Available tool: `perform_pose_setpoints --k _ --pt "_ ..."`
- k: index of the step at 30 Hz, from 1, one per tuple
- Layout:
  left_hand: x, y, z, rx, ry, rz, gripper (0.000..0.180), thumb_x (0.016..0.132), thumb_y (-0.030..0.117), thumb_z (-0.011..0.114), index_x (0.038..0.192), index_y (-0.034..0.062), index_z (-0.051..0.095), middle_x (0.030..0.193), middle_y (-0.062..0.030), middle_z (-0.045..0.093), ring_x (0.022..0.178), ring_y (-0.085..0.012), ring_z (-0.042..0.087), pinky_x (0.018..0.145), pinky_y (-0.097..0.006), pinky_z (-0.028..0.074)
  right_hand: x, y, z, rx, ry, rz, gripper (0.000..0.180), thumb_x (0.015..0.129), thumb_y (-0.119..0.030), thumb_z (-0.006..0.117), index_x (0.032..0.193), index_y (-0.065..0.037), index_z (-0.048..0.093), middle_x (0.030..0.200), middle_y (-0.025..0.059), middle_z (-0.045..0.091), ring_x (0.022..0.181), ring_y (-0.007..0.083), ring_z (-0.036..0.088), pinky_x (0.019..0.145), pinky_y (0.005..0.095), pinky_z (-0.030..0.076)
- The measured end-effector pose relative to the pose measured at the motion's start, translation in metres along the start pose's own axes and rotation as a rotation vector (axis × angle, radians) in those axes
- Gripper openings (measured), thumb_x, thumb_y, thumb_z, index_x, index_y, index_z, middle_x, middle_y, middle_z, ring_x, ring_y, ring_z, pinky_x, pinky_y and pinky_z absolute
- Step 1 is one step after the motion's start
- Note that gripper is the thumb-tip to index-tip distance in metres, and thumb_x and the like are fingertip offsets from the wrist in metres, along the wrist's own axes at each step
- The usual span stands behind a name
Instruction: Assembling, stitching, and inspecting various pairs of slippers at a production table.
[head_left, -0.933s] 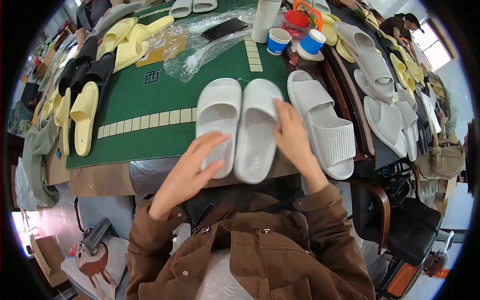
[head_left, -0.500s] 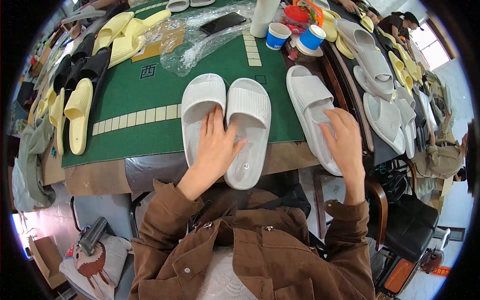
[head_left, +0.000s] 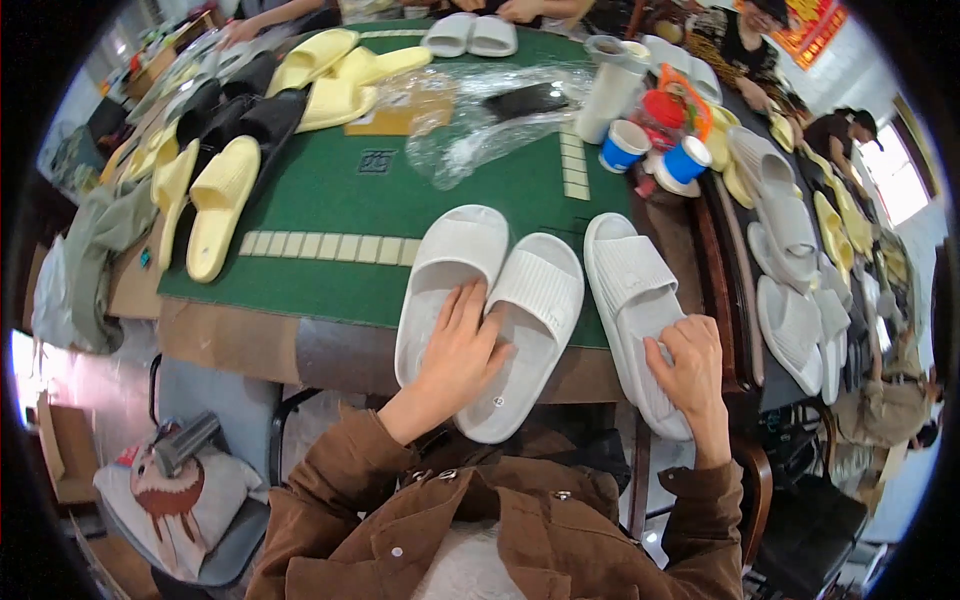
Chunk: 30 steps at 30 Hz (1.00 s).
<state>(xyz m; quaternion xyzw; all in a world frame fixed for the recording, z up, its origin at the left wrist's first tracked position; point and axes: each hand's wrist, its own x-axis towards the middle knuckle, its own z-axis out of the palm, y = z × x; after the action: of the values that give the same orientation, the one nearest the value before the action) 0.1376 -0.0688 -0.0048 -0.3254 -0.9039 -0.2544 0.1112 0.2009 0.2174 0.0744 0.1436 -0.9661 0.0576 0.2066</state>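
Observation:
Two light grey slippers with ribbed straps lie side by side near the table's front edge: the left slipper [head_left: 455,250] and the middle slipper [head_left: 540,290]. My left hand [head_left: 460,345] rests across them, fingers stretched out into the left slipper under its strap edge, thumb over the middle slipper's footbed. A third grey slipper [head_left: 630,290] lies just to their right, toe pointing away. My right hand [head_left: 692,375] is at its right edge, thumb over the footbed and fingers bent at the outer side. The fingertips are partly hidden.
Yellow slippers [head_left: 222,205] and black slippers [head_left: 270,120] lie at the left. A phone [head_left: 525,98] lies on clear plastic wrap [head_left: 440,150]. Paper cups [head_left: 624,146] stand at the back right, before stacked grey slippers [head_left: 790,330]. Other people's hands [head_left: 520,10] are across the table.
The view has shifted, showing more of the far side. The middle slipper now slants, and the right slipper sits closer to it. My right fingers have bent in toward the right slipper's edge.

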Motion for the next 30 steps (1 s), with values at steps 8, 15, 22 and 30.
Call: perform_pose_setpoints --k 8,15,22,30 --pt "-0.041 -0.045 -0.047 0.015 0.128 -0.204 0.026 0.076 -0.004 0.055 0.102 -0.0060 0.059 0.129 -0.0257 0.047 0.125 -0.0418 0.041 0.106 -0.046 0.033 0.031 -0.051 0.008 0.191 -0.028 -0.187 0.023 0.067 -0.009 0.073 0.063 -0.003 0.051 0.066 0.0099 0.048 0.069 0.0296 0.051 0.076 0.0409 0.042" --pt "-0.073 -0.133 -0.099 0.055 0.331 -0.449 0.027 0.075 -0.007 0.046 0.099 -0.0057 0.059 0.127 -0.0296 0.049 0.123 -0.0438 0.043 0.105 -0.045 0.035 0.037 -0.061 0.025 0.213 -0.035 -0.264 0.024 0.068 -0.011 0.072 0.062 -0.004 0.051 0.063 0.0090 0.046 0.068 0.0280 0.050 0.074 0.0396 0.042" --pt "-0.055 -0.241 -0.177 0.266 0.620 -0.552 0.026 0.081 0.001 0.049 0.104 -0.0083 0.057 0.118 -0.0246 0.055 0.098 -0.0422 0.057 0.083 -0.041 0.045 0.035 -0.061 0.027 0.198 -0.053 -0.263 0.023 0.066 -0.012 0.072 0.061 -0.004 0.051 0.063 0.0086 0.046 0.068 0.0277 0.050 0.073 0.0396 0.041" --pt "-0.039 -0.331 -0.194 0.341 0.599 -0.450 0.023 0.084 0.008 0.054 0.102 -0.0027 0.061 0.107 -0.0195 0.059 0.100 -0.0391 0.055 0.087 -0.040 0.044 0.037 -0.058 0.025 0.203 -0.076 -0.276 0.023 0.065 -0.012 0.072 0.060 -0.005 0.050 0.062 0.0081 0.046 0.067 0.0275 0.051 0.073 0.0400 0.041"
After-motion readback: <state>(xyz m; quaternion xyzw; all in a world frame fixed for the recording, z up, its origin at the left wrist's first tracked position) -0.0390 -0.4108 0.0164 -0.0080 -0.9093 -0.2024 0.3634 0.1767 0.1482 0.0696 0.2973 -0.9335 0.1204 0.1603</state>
